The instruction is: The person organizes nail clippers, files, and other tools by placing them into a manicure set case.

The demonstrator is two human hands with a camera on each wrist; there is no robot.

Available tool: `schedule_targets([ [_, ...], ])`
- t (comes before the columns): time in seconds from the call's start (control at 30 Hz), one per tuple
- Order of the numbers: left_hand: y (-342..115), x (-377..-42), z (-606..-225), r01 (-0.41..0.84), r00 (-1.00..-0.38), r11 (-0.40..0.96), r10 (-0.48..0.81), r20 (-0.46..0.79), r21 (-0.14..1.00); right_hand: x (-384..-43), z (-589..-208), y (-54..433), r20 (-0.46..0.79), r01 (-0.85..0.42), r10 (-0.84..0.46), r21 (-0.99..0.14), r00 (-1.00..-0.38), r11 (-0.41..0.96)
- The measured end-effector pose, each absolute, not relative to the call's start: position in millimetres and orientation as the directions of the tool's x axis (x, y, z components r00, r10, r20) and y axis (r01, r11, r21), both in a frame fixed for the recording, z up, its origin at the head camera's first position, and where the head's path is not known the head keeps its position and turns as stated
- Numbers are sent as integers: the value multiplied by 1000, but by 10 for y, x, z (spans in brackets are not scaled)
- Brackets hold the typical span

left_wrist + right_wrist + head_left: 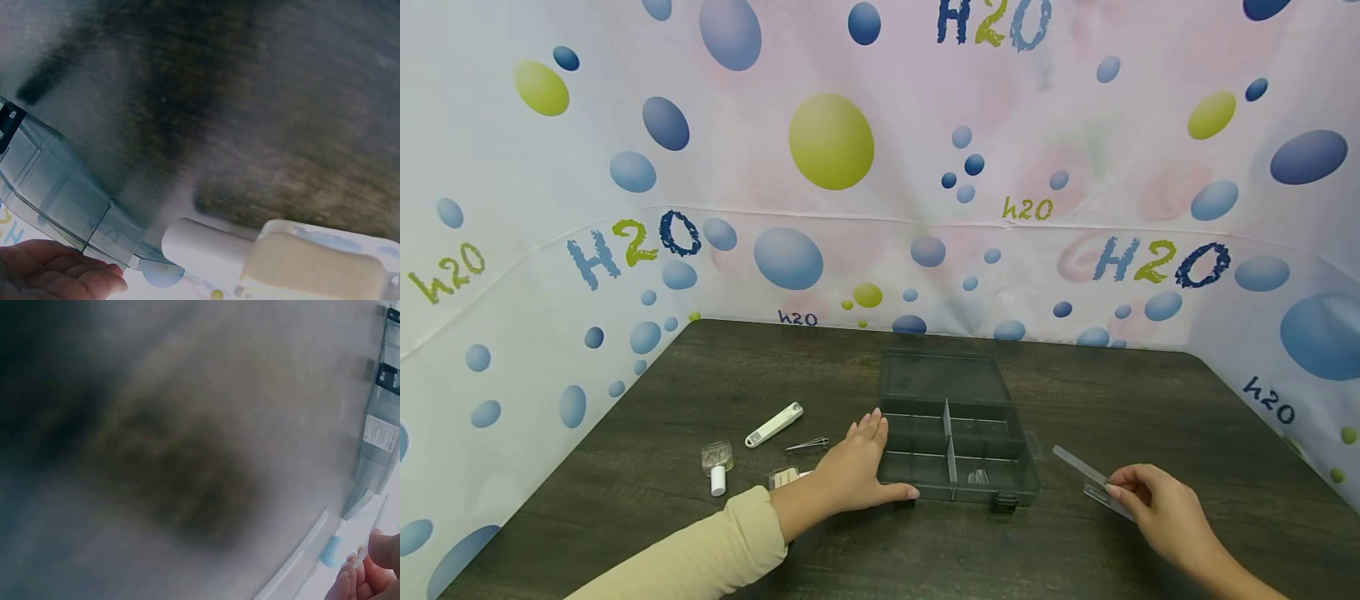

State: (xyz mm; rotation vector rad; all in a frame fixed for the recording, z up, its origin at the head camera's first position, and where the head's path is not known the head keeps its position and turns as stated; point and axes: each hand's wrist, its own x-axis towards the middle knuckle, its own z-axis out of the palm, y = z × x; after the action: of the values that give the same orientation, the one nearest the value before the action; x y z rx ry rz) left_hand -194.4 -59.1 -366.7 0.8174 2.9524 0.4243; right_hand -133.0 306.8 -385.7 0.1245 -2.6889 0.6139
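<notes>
A dark translucent box (955,483) with its lid (943,379) raised has several compartments. My left hand (853,471) rests against its left side, fingers extended and thumb along the front edge. In the left wrist view those fingers (75,275) touch the box wall. To the right, my right hand (1161,508) pinches a thin, flat translucent strip (1078,463), shaped like a nail file, between thumb and fingers. Beneath it a second similar strip (1107,502) lies on the table. A small clear item (978,477) sits in the front right compartment.
Left of the box lie white nail clippers (774,425), small metal tweezers (807,446) and a clear nail polish bottle (717,467) with a white cap. A beige polish bottle (312,265) is partly hidden by my left arm. A patterned curtain (925,275) backs the dark table.
</notes>
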Motion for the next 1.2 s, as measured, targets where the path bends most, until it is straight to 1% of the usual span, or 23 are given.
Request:
schedule_targets([
  [0.1, -594, -1942, -3670, 499, -859, 822, 512, 29, 275, -1365, -3822, 3025, 435, -214, -24, -394, -900, 894],
  [0.23, -598, -1936, -3671, 498, -859, 822, 511, 28, 277, -1431, -3765, 2960, 464, -254, -46, -397, -884, 882],
  [0.6, -590, -1941, -3665, 501, -857, 819, 515, 25, 282, -1637, -3692, 2751, 486, -325, -93, -419, -869, 848],
  [0.77, -594, -1936, -3650, 502, -857, 821, 514, 31, 272, -1740, -3624, 2626, 467, -359, -134, -435, -874, 826],
  [1.03, -596, -1931, -3652, 502, -857, 821, 514, 30, 273, -1887, -3581, 2460, 395, -382, -203, -452, -896, 806],
  [1.2, -596, -1940, -3656, 500, -859, 824, 512, 29, 266, -2012, -3559, 2370, 378, -407, -248, -431, -892, 806],
])
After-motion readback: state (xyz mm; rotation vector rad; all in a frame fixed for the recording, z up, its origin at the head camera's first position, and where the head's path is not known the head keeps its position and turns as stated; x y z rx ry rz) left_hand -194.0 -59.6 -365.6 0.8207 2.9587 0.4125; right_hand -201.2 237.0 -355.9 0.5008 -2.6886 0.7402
